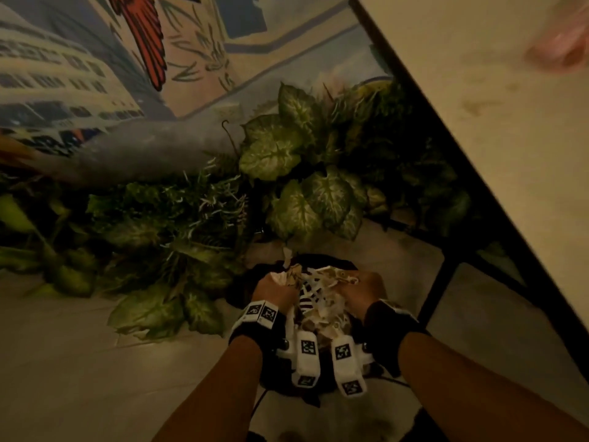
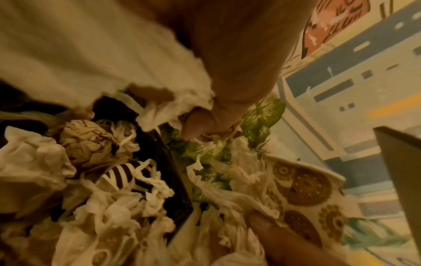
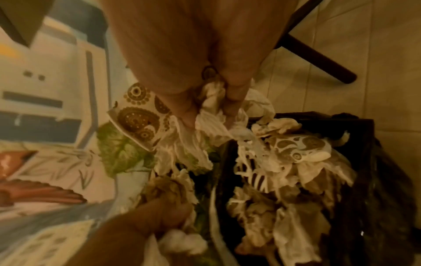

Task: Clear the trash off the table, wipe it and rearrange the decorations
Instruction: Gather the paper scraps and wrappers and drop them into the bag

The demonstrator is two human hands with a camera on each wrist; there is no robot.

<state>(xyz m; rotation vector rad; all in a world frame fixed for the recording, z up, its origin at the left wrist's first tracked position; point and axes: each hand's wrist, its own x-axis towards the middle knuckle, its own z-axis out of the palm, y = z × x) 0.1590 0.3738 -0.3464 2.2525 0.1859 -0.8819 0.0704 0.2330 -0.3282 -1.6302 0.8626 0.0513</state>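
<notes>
Both my hands hold crumpled paper trash over a black-lined trash bin point(image 1: 251, 282) on the floor. My left hand point(image 1: 275, 290) grips a wad of white napkins point(image 2: 91, 54) and brownish paper above the bin's left side. My right hand point(image 1: 360, 290) grips torn white tissue point(image 3: 214, 100) together with a patterned paper scrap point(image 3: 139, 117) above the right side. The bin point(image 3: 364, 180) is heaped with crumpled napkins, paper shreds and a striped wrapper point(image 2: 123, 174). The table point(image 1: 478, 74) stands at the upper right.
Artificial leafy plants point(image 1: 287, 161) crowd the floor against a painted mural wall point(image 1: 95, 59) just behind the bin. A dark table leg point(image 1: 439, 282) slants down beside my right hand. A blurred pink object point(image 1: 561, 49) lies on the table's far edge. Tiled floor point(image 1: 63, 362) lies to the left.
</notes>
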